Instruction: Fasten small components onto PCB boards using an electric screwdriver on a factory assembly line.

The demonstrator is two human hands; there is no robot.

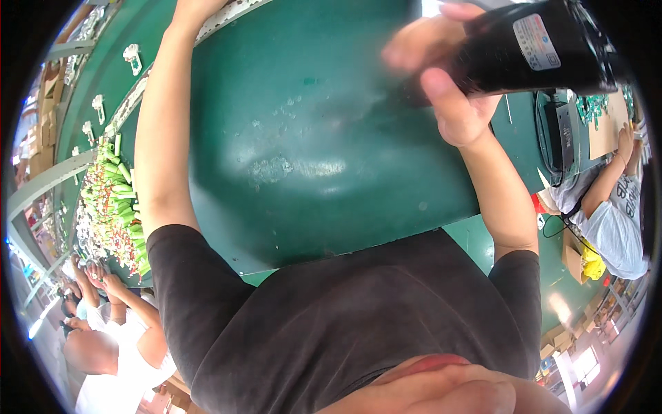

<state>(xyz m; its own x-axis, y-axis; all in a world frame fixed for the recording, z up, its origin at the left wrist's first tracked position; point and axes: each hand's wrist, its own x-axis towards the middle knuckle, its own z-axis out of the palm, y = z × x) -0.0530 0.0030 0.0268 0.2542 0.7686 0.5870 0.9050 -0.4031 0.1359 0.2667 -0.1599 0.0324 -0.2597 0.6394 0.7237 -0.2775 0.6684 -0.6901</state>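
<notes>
Right hand point(463, 114): the fingers point(414, 52) and thumb point(438, 83) stand apart, with the blurred end of a black device point(500, 65) across the gap. The device body covers part of the palm, so whether the fingers are closed on it cannot be told. Left hand point(196, 8): at the upper edge of the view, by the pale worn border strip point(238, 10); the fingertips are cut off, so their state cannot be told.

Device position: upper right, raised in front of the green surface point(310, 90), label point(536, 41) toward the wearer. Its far end runs toward the right rim of the view.

Step in hand, as judged: handling of the black device by the right hand, the left hand staying clear of it. The next move calls for a confirmed hold around the body, thumb opposed to the fingers, before the device is turned or shifted.

Surroundings: left of the left forearm, a heap of green cylindrical parts point(123, 190) with thin wires; beyond the strip, small white parts point(132, 59) spaced apart. Right of the right forearm, a black box point(567, 134) with a cable, green boards point(592, 109) and a co-worker's arm point(607, 183).
</notes>
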